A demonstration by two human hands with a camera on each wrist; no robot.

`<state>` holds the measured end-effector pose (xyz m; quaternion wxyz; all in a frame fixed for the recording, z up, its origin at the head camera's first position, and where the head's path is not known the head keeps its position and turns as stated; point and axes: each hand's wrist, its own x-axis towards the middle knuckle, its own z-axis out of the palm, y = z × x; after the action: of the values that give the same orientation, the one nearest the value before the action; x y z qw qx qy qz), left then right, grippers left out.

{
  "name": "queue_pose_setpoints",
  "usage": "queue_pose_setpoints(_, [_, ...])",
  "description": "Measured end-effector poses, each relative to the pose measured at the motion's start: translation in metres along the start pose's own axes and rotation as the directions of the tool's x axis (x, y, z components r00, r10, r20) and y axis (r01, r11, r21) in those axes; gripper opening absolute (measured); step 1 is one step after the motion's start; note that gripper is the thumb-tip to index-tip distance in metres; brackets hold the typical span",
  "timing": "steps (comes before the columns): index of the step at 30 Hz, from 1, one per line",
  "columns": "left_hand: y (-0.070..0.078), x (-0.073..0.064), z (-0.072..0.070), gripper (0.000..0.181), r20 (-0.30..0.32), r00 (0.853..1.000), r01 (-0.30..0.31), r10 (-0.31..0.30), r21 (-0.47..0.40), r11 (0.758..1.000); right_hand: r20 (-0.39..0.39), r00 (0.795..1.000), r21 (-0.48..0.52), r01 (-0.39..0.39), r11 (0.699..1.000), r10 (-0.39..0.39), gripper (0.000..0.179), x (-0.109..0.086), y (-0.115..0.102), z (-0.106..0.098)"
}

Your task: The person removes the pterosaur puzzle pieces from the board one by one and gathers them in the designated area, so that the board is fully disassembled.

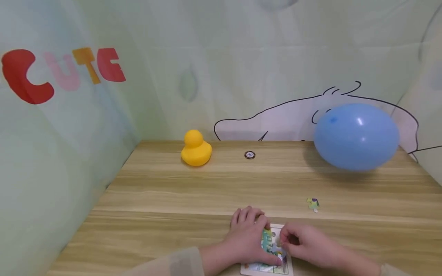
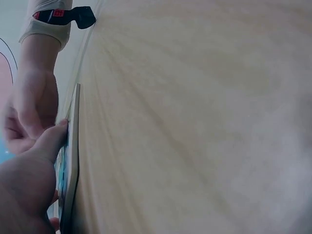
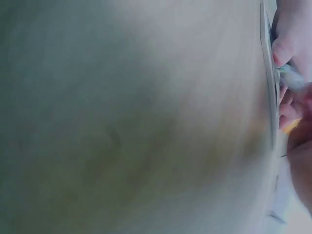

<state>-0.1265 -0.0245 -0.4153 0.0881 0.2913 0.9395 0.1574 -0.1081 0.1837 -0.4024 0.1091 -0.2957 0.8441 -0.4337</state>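
A small jigsaw puzzle board (image 1: 266,268) with a pale border lies at the table's near side, several coloured pieces in its frame. My left hand (image 1: 246,237) rests spread over the board's left part and hides much of the picture. Its thumb lies across the lower pieces; the other fingers reach past the top left corner. At the board's right edge, my right hand (image 1: 309,243) has its thumb and index finger pinched together. Between those fingertips a blurred pale puzzle piece (image 3: 292,78) shows in the right wrist view, mostly hidden in the head view.
A loose puzzle piece (image 1: 313,204) lies beyond the right hand on the wooden table (image 1: 165,199). Farther back are a yellow rubber duck (image 1: 196,151), a round poker chip (image 1: 250,155) and a blue balloon (image 1: 355,138). A printed curtain (image 1: 165,76) hangs behind the table.
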Motion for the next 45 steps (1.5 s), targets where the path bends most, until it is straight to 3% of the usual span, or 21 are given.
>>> queue_pose_setpoints(3, [-0.001, 0.001, 0.001, 0.066, -0.011, 1.000, 0.006, -0.005, 0.011, 1.000, -0.077, 0.996, -0.037, 0.045, 0.998, -0.048, 0.011, 0.004, -0.011, -0.009])
queue_pose_setpoints(6, [-0.001, 0.000, 0.002, 0.068, -0.007, 1.000, 0.016, -0.016, 0.009, 1.000, -0.134, 0.990, -0.047, 0.029, 0.998, -0.035, 0.009, 0.010, -0.018, -0.021])
queue_pose_setpoints(13, [-0.002, 0.000, 0.003, 0.064, -0.019, 1.000, -0.014, 0.014, 0.003, 1.000, -0.128, 0.984, 0.022, -0.121, 0.992, 0.123, 0.008, 0.009, -0.010, -0.039])
queue_pose_setpoints(25, [-0.002, 0.000, 0.003, 0.066, -0.026, 1.000, -0.017, 0.017, 0.015, 1.000, -0.227, 0.952, -0.057, -0.224, 0.973, 0.206, 0.009, 0.015, 0.008, -0.068])
queue_pose_setpoints(33, [-0.003, 0.000, 0.003, 0.066, -0.019, 1.000, -0.014, 0.015, 0.007, 1.000, -0.226, 0.943, -0.131, -0.278, 0.952, 0.244, 0.011, 0.019, 0.019, -0.083])
queue_pose_setpoints(45, [-0.006, -0.001, 0.005, 0.065, -0.017, 1.000, -0.022, 0.022, -0.006, 1.000, -0.170, 0.954, -0.176, -0.275, 0.945, 0.246, 0.013, 0.027, 0.034, -0.087])
